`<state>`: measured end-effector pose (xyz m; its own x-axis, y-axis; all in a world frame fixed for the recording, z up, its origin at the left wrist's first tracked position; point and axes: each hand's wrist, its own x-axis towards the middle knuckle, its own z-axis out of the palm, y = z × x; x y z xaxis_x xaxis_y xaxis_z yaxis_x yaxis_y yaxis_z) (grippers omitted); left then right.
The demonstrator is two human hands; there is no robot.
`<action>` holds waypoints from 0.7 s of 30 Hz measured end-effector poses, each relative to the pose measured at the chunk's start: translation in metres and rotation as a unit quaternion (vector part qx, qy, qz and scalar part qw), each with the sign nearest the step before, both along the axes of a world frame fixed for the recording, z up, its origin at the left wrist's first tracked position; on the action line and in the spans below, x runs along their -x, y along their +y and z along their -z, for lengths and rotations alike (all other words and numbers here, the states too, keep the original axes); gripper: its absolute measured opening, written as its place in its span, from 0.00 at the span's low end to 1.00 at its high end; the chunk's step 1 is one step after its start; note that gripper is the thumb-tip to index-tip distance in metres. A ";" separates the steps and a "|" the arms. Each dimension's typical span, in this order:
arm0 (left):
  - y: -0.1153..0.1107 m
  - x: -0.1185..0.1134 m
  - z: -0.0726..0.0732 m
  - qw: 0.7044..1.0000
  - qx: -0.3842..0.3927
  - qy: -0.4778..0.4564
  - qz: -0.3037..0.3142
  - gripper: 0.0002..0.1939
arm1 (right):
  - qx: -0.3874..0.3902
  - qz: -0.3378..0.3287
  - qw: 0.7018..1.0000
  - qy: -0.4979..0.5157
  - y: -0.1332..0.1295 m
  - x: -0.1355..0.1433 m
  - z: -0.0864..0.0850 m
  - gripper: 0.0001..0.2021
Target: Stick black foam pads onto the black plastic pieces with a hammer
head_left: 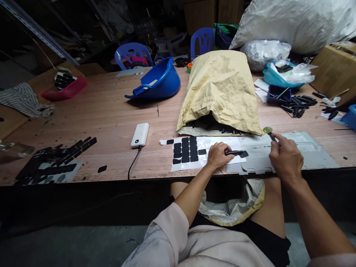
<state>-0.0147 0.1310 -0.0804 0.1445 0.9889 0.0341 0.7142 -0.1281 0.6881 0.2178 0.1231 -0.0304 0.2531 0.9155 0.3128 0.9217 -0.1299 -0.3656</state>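
1. The left hand [218,155] grasps a slim black rod [234,152] between its fingers, low over the table [105,111]
2. The rod points from the left fingers toward the right hand [287,156], its far end at a dark patch [244,154]; whether the two touch, I cannot tell
3. The right hand is closed around the dark handle of a round-headed tool [267,130], whose yellowish-green head sticks up beyond the fingers, well apart from the rod
4. Just left of the left hand, rows of black rounded pieces [185,150] lie on a white sheet [211,142]
5. A grey sheet [308,150] covers the table between the hands and on past the right one
6. Beyond both hands lies a yellowish sack [222,83], its dark mouth facing them
7. Farther left of the left hand is a white device [140,134] with a black cable [133,162]
8. Below the hands, an open sack [232,215] sits on the person's lap
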 end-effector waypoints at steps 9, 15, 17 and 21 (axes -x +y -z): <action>0.005 0.000 0.002 1.000 0.002 0.020 0.015 0.08 | 0.073 0.104 0.989 -0.080 0.063 -0.025 0.034 0.22; -0.036 0.011 -0.009 0.989 0.043 -0.135 0.038 0.08 | 0.006 0.084 0.992 -0.094 0.062 -0.027 0.053 0.22; -0.073 0.015 -0.003 0.967 0.099 -0.220 0.081 0.12 | -0.009 0.080 0.992 -0.094 0.063 -0.029 0.055 0.22; -0.131 0.016 0.037 0.946 0.245 -0.168 0.128 0.13 | -0.031 0.081 0.992 -0.090 0.065 -0.030 0.058 0.21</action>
<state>-0.0305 0.0001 -0.1174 0.4443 0.8318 -0.3327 0.4324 0.1261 0.8928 0.2475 0.1878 -0.0881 0.3293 0.8456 0.4202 0.9420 -0.2636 -0.2077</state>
